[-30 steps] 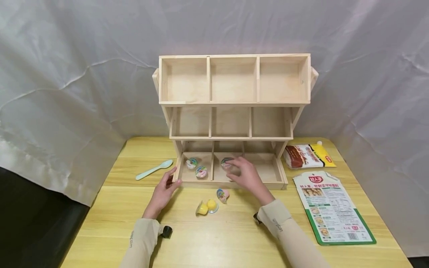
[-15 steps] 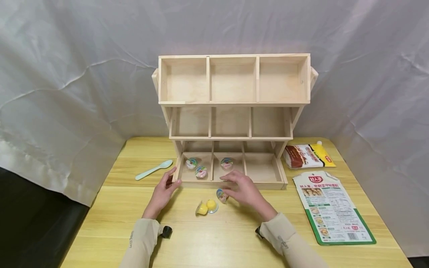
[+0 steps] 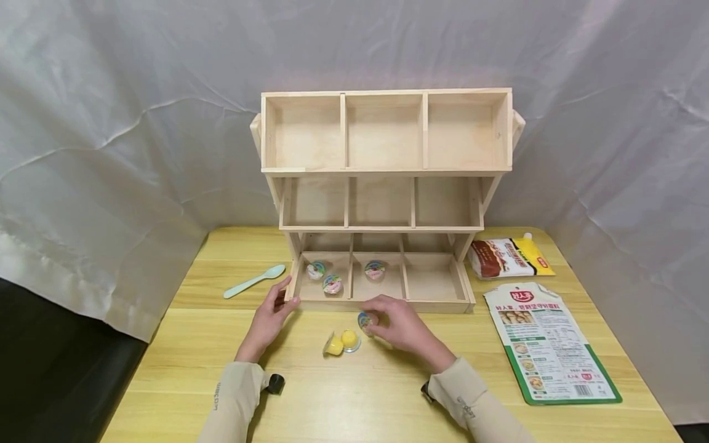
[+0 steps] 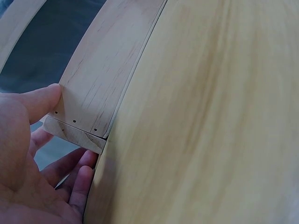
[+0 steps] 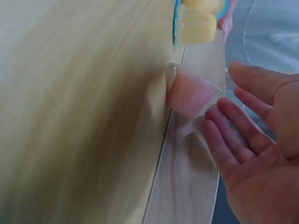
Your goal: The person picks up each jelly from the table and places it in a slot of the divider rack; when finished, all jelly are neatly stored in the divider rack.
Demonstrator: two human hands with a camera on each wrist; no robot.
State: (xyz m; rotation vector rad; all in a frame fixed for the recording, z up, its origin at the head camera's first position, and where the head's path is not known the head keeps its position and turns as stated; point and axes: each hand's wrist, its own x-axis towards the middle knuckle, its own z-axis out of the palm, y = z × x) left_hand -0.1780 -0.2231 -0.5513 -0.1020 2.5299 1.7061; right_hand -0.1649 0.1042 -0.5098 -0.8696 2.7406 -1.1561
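My left hand (image 3: 267, 323) holds the front left corner of a wooden rack (image 3: 388, 306), thumb on the front board (image 4: 100, 79) and fingers round the side. My right hand (image 3: 401, 326) is at a pink jelly cup (image 5: 191, 91) lying tipped on the table before the rack. In the right wrist view its fingers are loosely bent beside the cup, thumb apart, not gripping it. Two yellow jelly cups (image 3: 333, 346) lie just left of the pink one. Two jelly cups (image 3: 332, 284) sit in the bottom left compartment, and another jelly cup (image 3: 375, 270) in the bottom middle one.
The rack has three tiers, each split into three compartments. A pale green spoon (image 3: 255, 282) lies left of it. To the right are a brown, white and yellow pouch (image 3: 509, 257) and a flat white and green packet (image 3: 551, 344). Grey cloth (image 3: 138, 123) surrounds the table.
My right hand has drawn back from the jelly cup in the bottom middle compartment and come down to the pink cup on the table. My left hand stays on the rack corner.
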